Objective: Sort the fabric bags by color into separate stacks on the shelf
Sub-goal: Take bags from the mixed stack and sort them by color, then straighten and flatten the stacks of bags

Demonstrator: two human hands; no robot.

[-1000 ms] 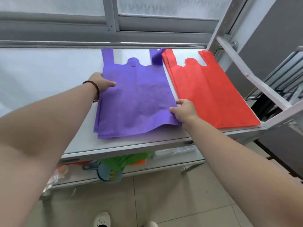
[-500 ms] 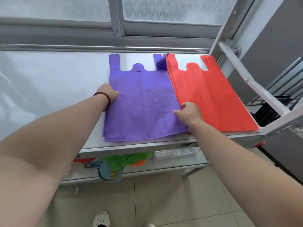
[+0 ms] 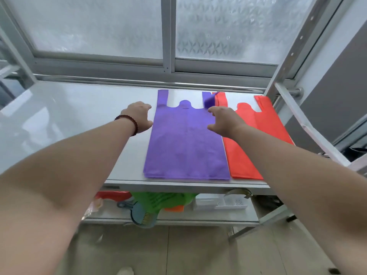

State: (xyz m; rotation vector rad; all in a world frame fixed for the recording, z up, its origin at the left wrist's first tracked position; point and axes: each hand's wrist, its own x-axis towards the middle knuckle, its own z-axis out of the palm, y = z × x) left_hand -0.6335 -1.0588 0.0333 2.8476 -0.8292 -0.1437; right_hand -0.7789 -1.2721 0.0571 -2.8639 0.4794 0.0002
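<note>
A purple stack (image 3: 186, 143) of fabric bags lies flat on the white shelf (image 3: 69, 120), handles pointing to 12 o'clock and its near edge close to the shelf's front lip. Touching it at 3 o'clock is a red stack (image 3: 266, 124), laid the same way; the purple right handle overlaps the red left handle a little at the far end.

The left hand (image 3: 138, 116), with a bead bracelet (image 3: 130, 123) on the wrist, is at the purple stack's 9 o'clock edge near the handles, fingers spread and loose, gripping nothing. Whether it touches the fabric I cannot tell.

The right hand (image 3: 224, 121) is over the seam between the two stacks at the purple stack's 2 o'clock corner, fingers open and holding nothing.

On the lower shelf (image 3: 198, 217), at 6 o'clock, lie green fabric (image 3: 160, 201), a blue dustpan (image 3: 142, 215) and a white tray (image 3: 220, 203).
</note>
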